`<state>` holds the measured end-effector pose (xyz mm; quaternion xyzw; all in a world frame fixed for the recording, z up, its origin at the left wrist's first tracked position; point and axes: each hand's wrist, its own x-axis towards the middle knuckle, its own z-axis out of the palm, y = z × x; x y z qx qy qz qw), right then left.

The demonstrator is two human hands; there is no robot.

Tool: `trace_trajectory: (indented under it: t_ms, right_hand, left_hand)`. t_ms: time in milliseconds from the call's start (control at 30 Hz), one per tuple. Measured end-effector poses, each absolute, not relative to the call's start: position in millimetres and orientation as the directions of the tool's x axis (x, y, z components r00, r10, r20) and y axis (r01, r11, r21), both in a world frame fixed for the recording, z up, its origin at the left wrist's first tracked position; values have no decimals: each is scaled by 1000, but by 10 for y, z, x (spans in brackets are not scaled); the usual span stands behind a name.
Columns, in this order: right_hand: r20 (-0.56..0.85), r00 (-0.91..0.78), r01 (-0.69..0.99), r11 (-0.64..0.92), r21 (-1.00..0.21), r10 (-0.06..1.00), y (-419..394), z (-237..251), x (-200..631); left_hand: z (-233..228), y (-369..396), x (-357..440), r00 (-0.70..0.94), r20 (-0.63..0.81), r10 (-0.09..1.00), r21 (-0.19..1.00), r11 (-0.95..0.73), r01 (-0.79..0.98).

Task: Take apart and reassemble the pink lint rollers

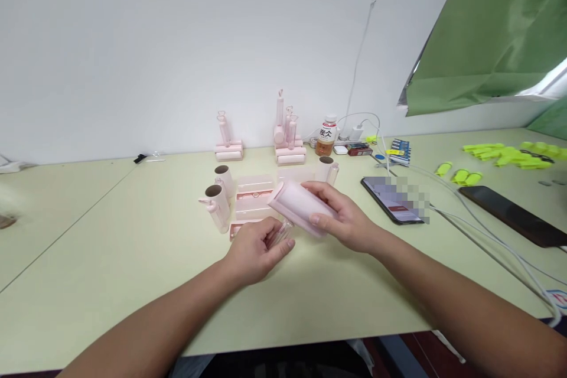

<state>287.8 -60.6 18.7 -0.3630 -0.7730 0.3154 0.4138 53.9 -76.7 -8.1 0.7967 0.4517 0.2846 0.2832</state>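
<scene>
A pale pink lint roller (301, 205) is held tilted above the table, between both hands. My right hand (348, 218) wraps round its wide head, thumb in front. My left hand (254, 250) is closed round its clear handle, mostly hidden by the fingers. Just behind my hands lie clear covers (254, 209) and pink roller frames (253, 195), partly hidden. To their left stand sticky rolls with brown cores (217, 204) and a loose clear handle (216, 216). Another sticky roll (324, 170) stands behind my right hand, a handle beside it.
Lint rollers (229, 151) stand against the wall, with more (290, 155) to their right. Nearby is a drink bottle (326, 136). On the right lie a lit phone (392, 201), a dark phone (514, 215), white cables (491, 230) and yellow-green pieces (509, 155).
</scene>
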Motion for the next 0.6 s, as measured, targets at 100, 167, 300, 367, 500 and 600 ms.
trace_trajectory:
  t_ms: [100, 167, 300, 367, 500, 600]
  right_hand:
    - [388, -411, 316, 528, -789, 825, -617, 171, 2849]
    - [382, -398, 322, 517, -793, 834, -614, 159, 2846]
    - [386, -386, 319, 514, -796, 838, -607, 142, 2844]
    - [395, -363, 296, 507, -810, 844, -611, 148, 2831]
    - [286, -244, 112, 319, -941, 927, -611, 186, 2786]
    - [16, -208, -160, -17, -987, 978, -580, 214, 2768]
  left_hand:
    - [-81, -765, 545, 428, 201, 881, 695, -436, 571]
    - [-87, -764, 544, 428, 200, 882, 693, -436, 574]
    - [-99, -770, 541, 414, 190, 890, 713, -415, 565]
    - [-86, -781, 557, 402, 188, 896, 742, -398, 539]
    - [37, -816, 613, 353, 75, 933, 907, -210, 364]
    - [221, -848, 610, 373, -98, 923, 993, 67, 94]
